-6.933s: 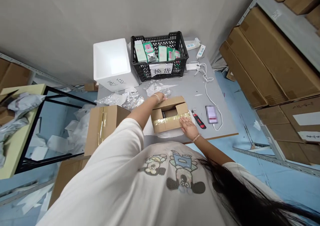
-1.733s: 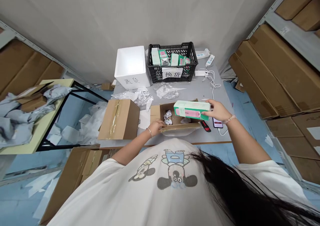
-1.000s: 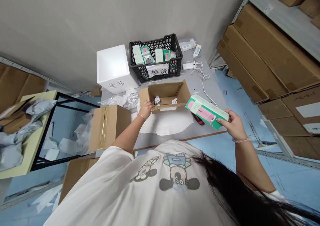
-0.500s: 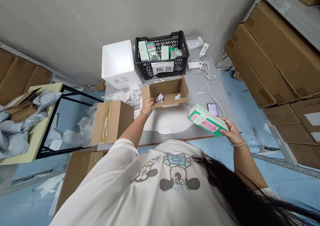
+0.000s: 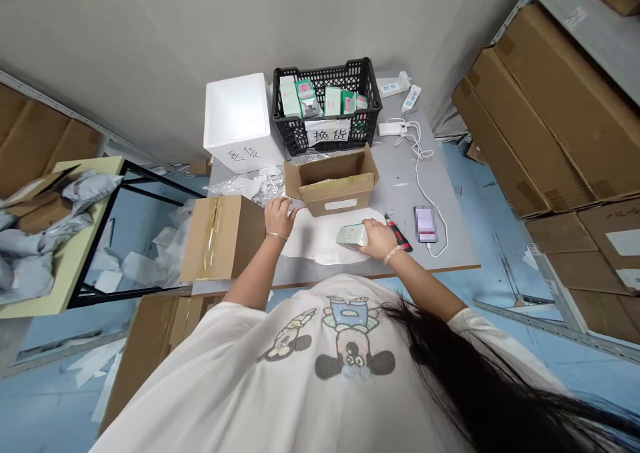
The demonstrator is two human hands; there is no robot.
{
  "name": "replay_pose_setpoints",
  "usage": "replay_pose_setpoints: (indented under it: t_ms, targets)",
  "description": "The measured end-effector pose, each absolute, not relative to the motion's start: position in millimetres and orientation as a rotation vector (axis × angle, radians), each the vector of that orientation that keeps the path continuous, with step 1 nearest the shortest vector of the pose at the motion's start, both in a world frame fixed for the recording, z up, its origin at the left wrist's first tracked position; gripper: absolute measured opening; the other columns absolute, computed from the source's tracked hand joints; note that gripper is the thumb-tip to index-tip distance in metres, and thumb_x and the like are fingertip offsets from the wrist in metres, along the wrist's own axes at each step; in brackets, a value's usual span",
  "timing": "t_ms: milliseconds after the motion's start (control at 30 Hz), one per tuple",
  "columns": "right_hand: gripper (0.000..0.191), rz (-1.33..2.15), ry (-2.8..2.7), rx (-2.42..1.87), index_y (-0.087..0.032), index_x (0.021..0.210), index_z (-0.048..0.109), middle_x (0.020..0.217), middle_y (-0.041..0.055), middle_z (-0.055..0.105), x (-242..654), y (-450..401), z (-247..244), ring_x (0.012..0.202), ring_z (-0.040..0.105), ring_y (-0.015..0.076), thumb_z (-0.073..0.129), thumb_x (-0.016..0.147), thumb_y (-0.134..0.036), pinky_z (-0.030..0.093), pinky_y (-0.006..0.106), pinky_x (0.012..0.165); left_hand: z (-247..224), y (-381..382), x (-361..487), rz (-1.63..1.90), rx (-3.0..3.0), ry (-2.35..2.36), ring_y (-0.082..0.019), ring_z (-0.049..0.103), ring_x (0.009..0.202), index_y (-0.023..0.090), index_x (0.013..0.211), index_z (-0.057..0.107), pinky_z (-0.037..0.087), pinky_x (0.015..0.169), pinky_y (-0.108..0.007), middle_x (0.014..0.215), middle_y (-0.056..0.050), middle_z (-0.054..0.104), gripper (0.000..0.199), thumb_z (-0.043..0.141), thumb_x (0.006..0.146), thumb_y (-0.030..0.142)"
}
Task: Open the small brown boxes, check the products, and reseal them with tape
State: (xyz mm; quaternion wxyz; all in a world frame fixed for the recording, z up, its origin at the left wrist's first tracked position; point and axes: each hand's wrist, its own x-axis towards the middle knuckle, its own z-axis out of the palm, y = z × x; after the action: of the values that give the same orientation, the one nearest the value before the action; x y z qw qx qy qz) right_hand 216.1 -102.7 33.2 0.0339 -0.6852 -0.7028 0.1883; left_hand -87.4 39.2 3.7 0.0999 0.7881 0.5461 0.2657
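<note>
My right hand (image 5: 379,239) grips the end of a pale green and white product box (image 5: 352,235), held over the white sheet (image 5: 310,239) on the table. Just left of the open cardboard carton (image 5: 334,189), my left hand (image 5: 281,217) has its thumb and fingers apart and holds nothing. The carton's front wall bears a white label and a strip of tape, and its inside is mostly hidden from this angle. A red and black cutter (image 5: 399,234) lies to the right of my right hand.
Behind the carton stand a black crate (image 5: 327,143) of green and white boxes and a white foam box (image 5: 245,153). A taped carton (image 5: 210,239) is at the left. A phone (image 5: 426,225) with a cable lies at the right.
My right hand has brought the product box left, over the white sheet, and turned it. My left hand has let go of the open carton, which has tipped upright. The cutter now shows.
</note>
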Motion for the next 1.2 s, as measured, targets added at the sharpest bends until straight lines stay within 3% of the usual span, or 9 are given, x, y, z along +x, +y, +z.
replay_pose_setpoints:
  t_ms: [100,233,433,567,700,833,1033,1100,1200]
  targets:
    - [0.064,0.559,-2.219,-1.997,-0.017,0.123,0.050,0.116,0.0169,0.062,193.9,-90.5,20.2,0.107,0.057,0.0345,0.075,0.069,-0.040,0.044,0.044,0.090,-3.2,2.8,-92.4,0.850,2.271,1.669,-0.029,0.062,0.101,0.022,0.083,0.068,0.042,0.098,-0.049,0.091,-0.011,0.070,0.027,0.053,0.094,0.043]
    - [0.063,0.609,-2.252,-1.846,-0.018,0.126,0.049,0.121,0.0146,0.060,179.5,-84.7,1.6,0.111,0.053,0.0326,0.072,0.070,-0.032,0.043,0.043,0.093,-28.1,-43.1,-74.2,0.672,2.215,1.436,-0.023,0.067,0.083,0.023,0.079,0.072,0.049,0.088,-0.041,0.081,-0.005,0.074,0.026,0.059,0.091,0.041]
    - [0.061,0.645,-2.232,-1.749,-0.014,0.129,0.050,0.125,0.0156,0.056,176.6,-86.7,-4.6,0.115,0.050,0.0324,0.069,0.074,-0.032,0.041,0.043,0.100,-51.9,-67.7,-30.5,0.465,1.870,1.270,-0.022,0.071,0.096,0.021,0.103,0.074,0.054,0.092,-0.038,0.098,-0.005,0.077,0.023,0.055,0.090,0.019]
    - [0.064,0.698,-2.159,-1.714,-0.016,0.133,0.048,0.129,0.0153,0.055,174.7,-87.1,-5.5,0.121,0.048,0.0331,0.071,0.075,-0.032,0.040,0.046,0.104,-57.2,-61.1,-14.4,0.458,1.691,1.257,-0.021,0.067,0.111,0.016,0.131,0.060,0.051,0.101,-0.038,0.113,-0.010,0.073,0.051,0.051,0.083,0.000]
    - [0.090,0.752,-2.074,-1.677,-0.012,0.145,0.035,0.140,0.0193,0.045,173.2,-86.6,-14.8,0.133,0.040,0.0341,0.080,0.068,-0.030,0.034,0.047,0.112,-62.7,-53.7,-9.5,0.513,1.649,1.192,-0.023,0.059,0.125,0.016,0.143,0.045,0.049,0.105,-0.040,0.138,-0.013,0.059,0.074,0.051,0.073,-0.006]
    - [0.095,0.786,-1.914,-1.708,-0.011,0.147,0.030,0.145,0.0210,0.039,177.1,-90.7,-26.3,0.137,0.037,0.0324,0.080,0.068,-0.025,0.032,0.045,0.115,-61.2,-53.4,-7.4,0.528,1.665,1.102,-0.026,0.053,0.130,0.017,0.149,0.035,0.050,0.102,-0.041,0.149,-0.016,0.046,0.083,0.055,0.071,-0.001]
    - [0.075,0.794,-1.607,-1.914,-0.012,0.139,0.040,0.127,0.0185,0.051,166.7,-103.9,-30.2,0.119,0.053,0.0305,0.072,0.072,-0.024,0.045,0.044,0.102,-41.7,-56.8,6.0,0.498,1.703,1.082,-0.028,0.056,0.122,0.017,0.151,0.031,0.048,0.101,-0.044,0.140,-0.013,0.054,0.080,0.067,0.080,0.029]
    - [0.074,0.802,-1.560,-1.942,-0.011,0.135,0.044,0.122,0.0175,0.053,161.7,-109.7,-29.7,0.114,0.056,0.0296,0.075,0.069,-0.025,0.047,0.042,0.098,-34.9,-52.3,10.6,0.448,1.801,1.081,-0.032,0.050,0.129,0.014,0.149,0.033,0.041,0.109,-0.046,0.143,-0.016,0.050,0.089,0.075,0.075,0.038]
    - [0.089,0.899,-1.595,-1.855,-0.012,0.136,0.043,0.119,0.0156,0.057,164.2,-119.1,-31.7,0.108,0.058,0.0289,0.084,0.059,-0.028,0.048,0.044,0.097,-28.1,-39.5,13.8,0.301,1.988,1.028,-0.035,0.044,0.135,0.012,0.144,0.041,0.035,0.113,-0.048,0.144,-0.020,0.048,0.095,0.084,0.063,0.040]
